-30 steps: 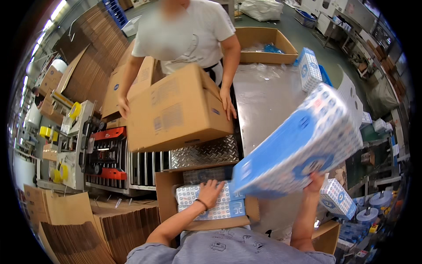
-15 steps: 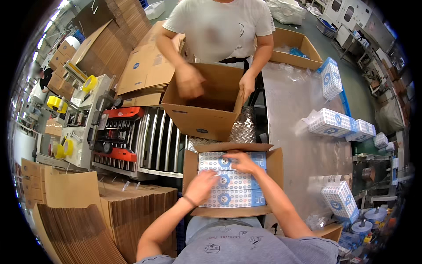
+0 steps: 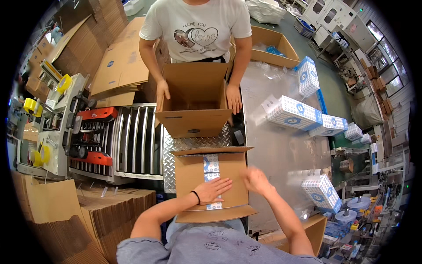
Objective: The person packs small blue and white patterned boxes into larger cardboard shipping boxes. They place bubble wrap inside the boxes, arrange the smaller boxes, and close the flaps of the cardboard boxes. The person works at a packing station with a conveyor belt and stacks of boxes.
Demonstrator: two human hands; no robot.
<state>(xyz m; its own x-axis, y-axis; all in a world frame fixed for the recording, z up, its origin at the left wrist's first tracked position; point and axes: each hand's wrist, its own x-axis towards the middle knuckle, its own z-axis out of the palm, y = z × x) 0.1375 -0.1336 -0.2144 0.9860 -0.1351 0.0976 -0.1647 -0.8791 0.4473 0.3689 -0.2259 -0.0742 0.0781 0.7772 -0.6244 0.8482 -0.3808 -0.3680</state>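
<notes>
Lying spread, the left hand [image 3: 214, 190] spans two folded flaps [image 3: 235, 196] of one carton [image 3: 189, 178]. The right hand [image 3: 258, 180] curls just beside; whether pinching, I cannot tell.

The near carton [image 3: 231, 169] is matt cardboard, the tabletop [image 3: 277, 154] smooth, shiny metal.

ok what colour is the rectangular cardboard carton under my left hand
Light brown: the carton shows best in the head view.

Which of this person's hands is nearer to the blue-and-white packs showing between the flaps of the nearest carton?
Left. The left hand lies across the gap over the packs; the right hand is curled at the right edge of the carton.
</notes>
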